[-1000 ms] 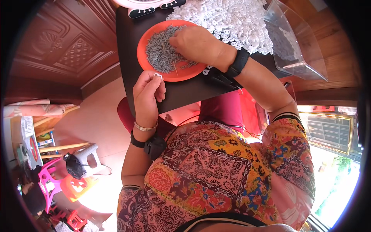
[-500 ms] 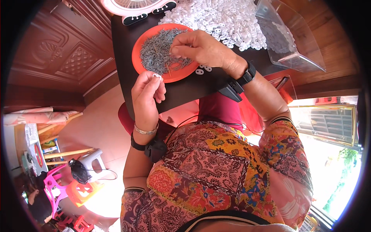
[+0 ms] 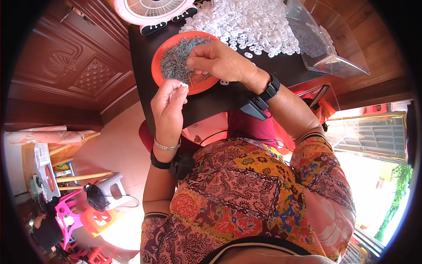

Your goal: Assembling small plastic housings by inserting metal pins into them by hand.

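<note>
My left hand (image 3: 168, 112) is closed at the near edge of an orange-red plate (image 3: 156, 70), pinching a small white plastic piece with holes (image 3: 183, 85) between thumb and fingertips. Heaped in the plate are many thin grey screw-like pieces (image 3: 172, 61). Over the right part of this heap hangs my right hand (image 3: 222, 64), its thumb and fingers pressed together. Whatever is between those fingertips is hidden or too small to make out. Behind the plate spreads a large pile of white oval two-hole pieces (image 3: 250, 26).
A clear plastic bin (image 3: 325, 55) lies tipped at the right of the dark table (image 3: 202, 108), with white pieces inside. A pink and white fan (image 3: 149, 15) stands at the far left. Plastic stools (image 3: 112, 193) are on the floor at the left.
My right hand has shifted slightly left over the grey pieces. The left hand has moved a little right, still pinching the white piece. The whole view has tilted slightly.
</note>
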The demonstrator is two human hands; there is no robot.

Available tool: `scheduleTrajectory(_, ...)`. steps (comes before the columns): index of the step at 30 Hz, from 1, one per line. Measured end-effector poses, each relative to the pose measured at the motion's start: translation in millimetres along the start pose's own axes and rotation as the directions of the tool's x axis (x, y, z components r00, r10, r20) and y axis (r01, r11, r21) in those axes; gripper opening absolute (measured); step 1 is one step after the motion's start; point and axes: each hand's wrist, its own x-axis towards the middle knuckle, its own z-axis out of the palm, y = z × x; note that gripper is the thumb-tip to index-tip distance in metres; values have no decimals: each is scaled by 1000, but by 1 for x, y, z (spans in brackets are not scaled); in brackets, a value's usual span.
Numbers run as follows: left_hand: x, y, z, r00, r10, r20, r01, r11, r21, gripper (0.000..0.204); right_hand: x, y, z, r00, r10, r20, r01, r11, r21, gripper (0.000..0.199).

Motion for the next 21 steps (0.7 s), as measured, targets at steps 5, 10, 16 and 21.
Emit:
scheduleTrajectory(5,21,0,0,971,220,90,-231,962,145,12,-1,-2,9,1000,-11,-13,10,1000,-29,25)
scheduleTrajectory(10,28,-8,-2,956,242,163,-272,942,198,9,-2,-5,10,993,-116,-18,109,967,-232,24)
scheduleTrajectory(16,30,-5,-2,989,-72,132,90,987,-134,13,-7,-7,8,995,-48,84,60,986,-153,25)
scheduleTrajectory(21,31,-3,-4,986,-65,151,99,968,-230,16,-8,-5,11,985,-167,35,170,942,-290,21)
